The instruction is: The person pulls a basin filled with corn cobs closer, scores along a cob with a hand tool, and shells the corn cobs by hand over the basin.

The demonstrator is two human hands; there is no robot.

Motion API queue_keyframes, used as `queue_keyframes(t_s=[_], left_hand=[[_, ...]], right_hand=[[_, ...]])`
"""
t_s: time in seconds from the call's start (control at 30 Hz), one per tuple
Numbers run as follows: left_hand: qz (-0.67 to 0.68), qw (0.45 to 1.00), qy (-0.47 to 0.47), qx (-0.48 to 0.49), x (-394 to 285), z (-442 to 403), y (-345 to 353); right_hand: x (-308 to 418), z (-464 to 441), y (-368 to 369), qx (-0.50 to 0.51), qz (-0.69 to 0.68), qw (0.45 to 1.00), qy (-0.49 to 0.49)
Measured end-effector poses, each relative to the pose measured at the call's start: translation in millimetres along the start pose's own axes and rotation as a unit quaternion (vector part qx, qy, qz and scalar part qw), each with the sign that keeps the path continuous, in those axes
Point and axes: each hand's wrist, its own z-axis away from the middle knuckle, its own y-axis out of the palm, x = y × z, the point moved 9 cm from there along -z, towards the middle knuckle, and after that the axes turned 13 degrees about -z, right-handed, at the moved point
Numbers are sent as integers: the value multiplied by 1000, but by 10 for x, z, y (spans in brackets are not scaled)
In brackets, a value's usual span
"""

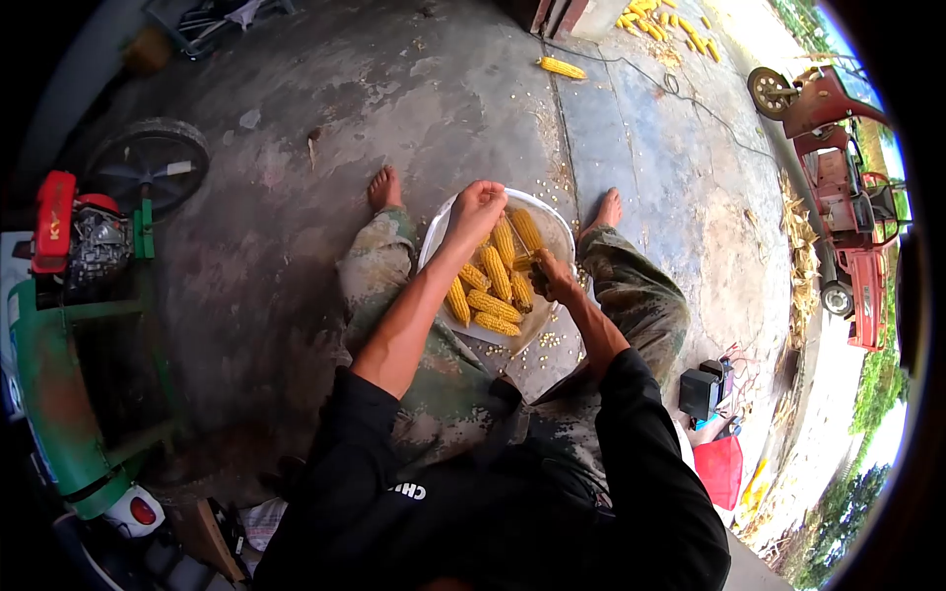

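A white basin (427, 239) sits between my feet with several yellow corn cobs (496, 273) lying in it. My left hand (480, 208) is over its far rim, fingers curled closed; whatever may be in them is hidden. Over the right side of the basin, my right hand (557, 278) is wrapped round a dark-handled tool (539, 280), whose working end I cannot make out clearly. The cobs lie below and between the two hands, most of them with their kernels on.
Loose kernels (548, 340) are scattered around the basin. A single cob (562, 67) lies ahead, with a cob pile (662, 22) beyond it. A cable (672, 87) crosses the floor. At left stands a green machine (84, 394) with a red engine (54, 222); at right, a red three-wheeler (838, 187).
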Motion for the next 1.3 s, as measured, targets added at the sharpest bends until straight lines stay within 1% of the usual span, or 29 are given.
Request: queue_keyframes(t_s=[0.07, 0.13, 0.17, 0.2, 0.23, 0.27, 0.3, 0.33, 0.4, 0.47, 0.53, 0.6, 0.63, 0.67, 0.73, 0.77, 0.8, 0.87, 0.9, 0.93, 1.0, 1.03, 1.07, 1.13, 1.17, 1.2, 1.27, 1.3], left_hand=[[-11, 1000, -4, -12, 49, 26, -57], [-17, 1000, -9, -16, 87, 44, -132], [-17, 1000, -12, -19, 89, 51, -175], [-12, 1000, -2, -21, 73, 47, -219], [-7, 1000, 6, -22, 61, 40, -256], [-7, 1000, 2, -24, 47, 40, -286], [-6, 1000, 5, -29, -6, 56, -315], [-6, 999, 8, -34, -54, 73, -336], [-3, 999, 12, -33, -112, 84, -370], [0, 999, 17, -32, -168, 91, -405], [11, 999, 22, -37, -219, 109, -440], [4, 999, 17, -38, -233, 113, -468], [-1, 999, 15, -38, -246, 126, -474], [-1, 999, 10, -39, -247, 135, -477], [6, 1000, 7, -27, -245, 143, -448], [4, 1000, 5, -29, -235, 150, -451], [8, 1000, 8, -28, -241, 157, -442], [10, 1000, 15, -25, -251, 170, -420], [15, 999, 13, -28, -238, 175, -418], [21, 999, 10, -31, -223, 172, -421], [18, 999, 13, -31, -214, 165, -429], [3, 999, 17, -35, -214, 163, -444], [-12, 999, 22, -38, -238, 158, -450], [-4, 999, 31, -35, -280, 127, -416], [2, 999, 36, -34, -282, 114, -400], [4, 999, 40, -34, -263, 112, -388], [12, 999, 35, -33, -207, 66, -364], [6, 999, 20, -42, -141, 59, -358]], right_hand=[[14, 15, -54, 15, -10, 1000, -4], [-205, -102, -39, 73, -24, 995, 59], [-377, -116, 105, 102, -83, 977, 170], [-438, -125, 168, 103, -82, 976, 173], [-406, -163, 196, 89, 54, 991, 79], [-304, -153, 283, 73, 188, 979, -19], [-455, -298, 355, 50, 213, 975, -22], [-404, -342, 389, 12, 300, 943, -145], [-389, -338, 639, 34, 340, 894, -290], [-460, -426, 801, 44, 415, 865, -277], [-657, -666, 883, 53, 415, 863, -284], [-770, -771, 1017, 37, 479, 839, -257], [-802, -754, 1058, 35, 492, 828, -266], [-801, -721, 1104, 38, 492, 829, -262], [-755, -683, 1124, -5, 497, 834, -240], [-784, -689, 1147, -17, 542, 808, -233], [-796, -707, 1202, -15, 540, 809, -233], [-797, -808, 1221, -56, 558, 801, -209], [-789, -827, 1272, -56, 573, 785, -229], [-781, -879, 1288, -57, 570, 786, -232], [-914, -1004, 1231, -42, 580, 807, -107], [-850, -1001, 1238, -35, 561, 817, -130], [-779, -961, 1190, -36, 561, 817, -129], [-612, -800, 1229, 82, 472, 867, -137], [-589, -796, 1156, 72, 431, 878, -195], [-432, -577, 1141, 70, 433, 877, -197], [-74, -33, 1125, 95, 322, 938, -85], [-65, 31, 1048, 86, 285, 950, -94]])
